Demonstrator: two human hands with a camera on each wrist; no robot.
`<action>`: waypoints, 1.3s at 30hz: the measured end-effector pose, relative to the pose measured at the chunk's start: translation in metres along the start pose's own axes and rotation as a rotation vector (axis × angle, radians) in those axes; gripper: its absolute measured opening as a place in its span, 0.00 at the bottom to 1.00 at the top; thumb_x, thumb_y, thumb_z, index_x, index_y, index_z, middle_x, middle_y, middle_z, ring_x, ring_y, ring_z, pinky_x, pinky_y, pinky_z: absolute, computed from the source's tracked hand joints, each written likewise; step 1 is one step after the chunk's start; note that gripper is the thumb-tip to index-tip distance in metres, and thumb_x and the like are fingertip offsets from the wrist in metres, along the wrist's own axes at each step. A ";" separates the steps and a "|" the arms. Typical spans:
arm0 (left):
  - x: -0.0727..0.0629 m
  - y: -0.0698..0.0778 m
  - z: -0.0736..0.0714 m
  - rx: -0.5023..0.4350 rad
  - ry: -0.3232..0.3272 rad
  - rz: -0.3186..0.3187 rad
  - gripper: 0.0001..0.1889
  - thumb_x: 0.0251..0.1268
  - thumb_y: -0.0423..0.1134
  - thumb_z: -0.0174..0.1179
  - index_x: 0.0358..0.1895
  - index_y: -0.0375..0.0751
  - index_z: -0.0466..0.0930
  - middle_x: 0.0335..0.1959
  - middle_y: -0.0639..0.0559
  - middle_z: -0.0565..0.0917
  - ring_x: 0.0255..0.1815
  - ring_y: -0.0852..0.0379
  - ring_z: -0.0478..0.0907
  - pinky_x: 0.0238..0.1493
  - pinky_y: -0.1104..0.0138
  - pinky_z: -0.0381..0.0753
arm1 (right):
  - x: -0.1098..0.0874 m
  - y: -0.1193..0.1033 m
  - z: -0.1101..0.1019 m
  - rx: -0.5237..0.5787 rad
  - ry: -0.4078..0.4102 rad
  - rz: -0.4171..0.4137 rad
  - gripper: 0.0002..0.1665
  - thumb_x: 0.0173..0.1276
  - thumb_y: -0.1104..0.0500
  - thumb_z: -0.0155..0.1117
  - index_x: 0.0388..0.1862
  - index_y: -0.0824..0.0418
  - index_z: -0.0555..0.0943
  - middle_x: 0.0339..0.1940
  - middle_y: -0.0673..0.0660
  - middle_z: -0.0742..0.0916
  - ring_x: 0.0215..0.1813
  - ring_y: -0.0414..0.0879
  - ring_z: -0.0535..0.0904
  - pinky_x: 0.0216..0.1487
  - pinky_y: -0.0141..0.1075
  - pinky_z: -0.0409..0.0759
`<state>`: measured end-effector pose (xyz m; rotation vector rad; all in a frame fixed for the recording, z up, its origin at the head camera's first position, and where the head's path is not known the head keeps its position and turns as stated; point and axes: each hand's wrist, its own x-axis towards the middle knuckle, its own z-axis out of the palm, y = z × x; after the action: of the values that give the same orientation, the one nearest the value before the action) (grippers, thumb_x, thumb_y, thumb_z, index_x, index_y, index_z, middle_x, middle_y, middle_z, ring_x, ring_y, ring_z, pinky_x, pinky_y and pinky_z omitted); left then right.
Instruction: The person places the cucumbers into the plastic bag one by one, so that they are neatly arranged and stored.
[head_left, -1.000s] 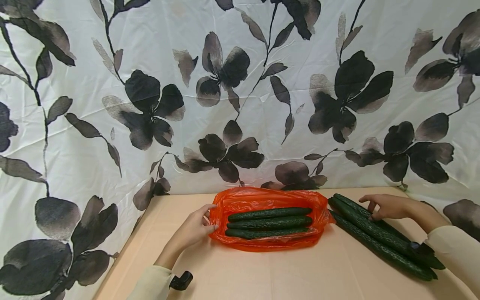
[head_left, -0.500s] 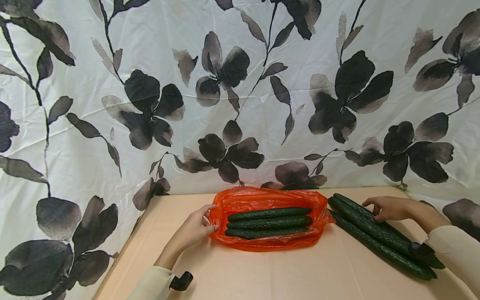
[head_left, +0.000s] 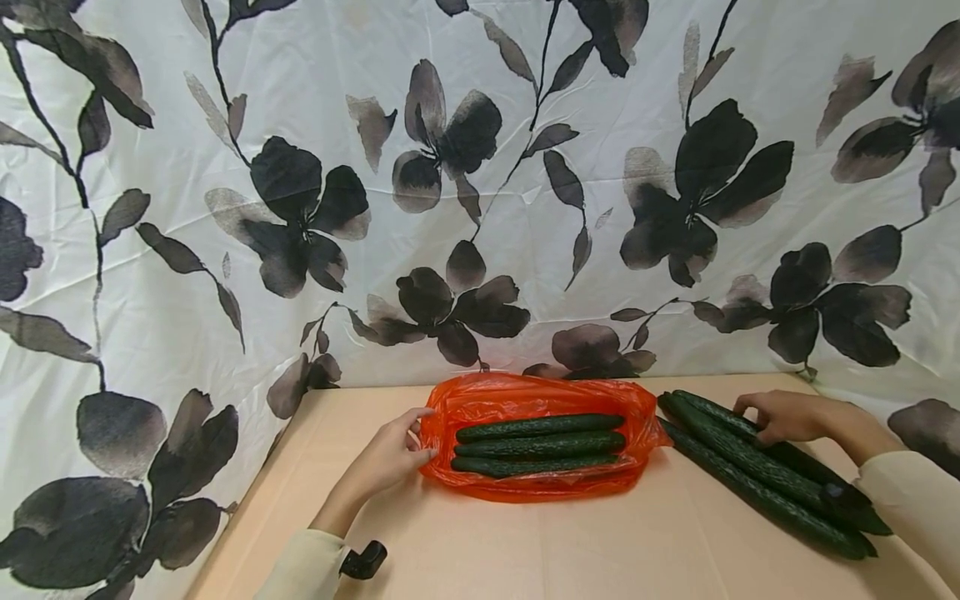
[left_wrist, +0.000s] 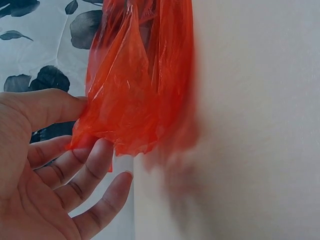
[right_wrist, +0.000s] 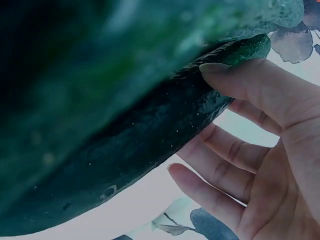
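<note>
A red plastic bag (head_left: 540,490) lies spread on the table, with three dark green cucumbers (head_left: 540,443) side by side in its opening. At the bag's left end my left hand (head_left: 390,454) pinches the thin plastic; in the left wrist view the thumb and fingers of this hand (left_wrist: 65,165) are around the bag's edge (left_wrist: 130,100). To the right lie three more cucumbers, slanting toward the near right. My right hand (head_left: 787,417) grips the farthest one (head_left: 720,412). In the right wrist view, the thumb is on top of that cucumber (right_wrist: 150,130) and the fingers are underneath.
Beside the gripped cucumber lie a middle cucumber (head_left: 738,454) and a near one (head_left: 772,502), their far ends close to the bag's right end. A floral cloth (head_left: 480,192) hangs behind the table (head_left: 570,550). A black device (head_left: 363,562) sits at the left wrist.
My right hand has moved slightly to the right, and the farthest cucumber has shifted a little away from the middle one. The left hand and the bag stay about the same.
</note>
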<state>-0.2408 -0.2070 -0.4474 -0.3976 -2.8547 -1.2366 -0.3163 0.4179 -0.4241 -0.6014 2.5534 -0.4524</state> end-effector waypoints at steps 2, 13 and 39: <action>0.000 0.000 0.000 0.001 -0.002 -0.003 0.32 0.58 0.30 0.71 0.68 0.39 0.73 0.39 0.49 0.78 0.32 0.56 0.76 0.29 0.68 0.77 | -0.001 0.000 0.000 0.009 0.004 -0.004 0.28 0.63 0.65 0.68 0.60 0.70 0.72 0.42 0.60 0.86 0.40 0.49 0.83 0.39 0.43 0.81; -0.001 0.002 -0.002 0.003 -0.004 -0.008 0.32 0.58 0.31 0.71 0.68 0.40 0.73 0.39 0.49 0.78 0.32 0.57 0.77 0.30 0.68 0.78 | -0.007 -0.005 -0.010 -0.037 0.049 0.008 0.28 0.63 0.62 0.68 0.61 0.70 0.74 0.43 0.60 0.85 0.38 0.46 0.81 0.37 0.42 0.80; -0.007 0.003 -0.008 -0.018 -0.019 0.013 0.33 0.57 0.29 0.72 0.67 0.38 0.73 0.39 0.48 0.77 0.32 0.55 0.75 0.28 0.69 0.77 | -0.022 -0.067 -0.025 0.030 0.113 -0.071 0.30 0.65 0.60 0.71 0.64 0.61 0.72 0.45 0.56 0.84 0.43 0.49 0.86 0.39 0.44 0.85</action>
<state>-0.2342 -0.2125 -0.4407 -0.4306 -2.8538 -1.2647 -0.2896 0.3766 -0.3671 -0.6747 2.6329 -0.5630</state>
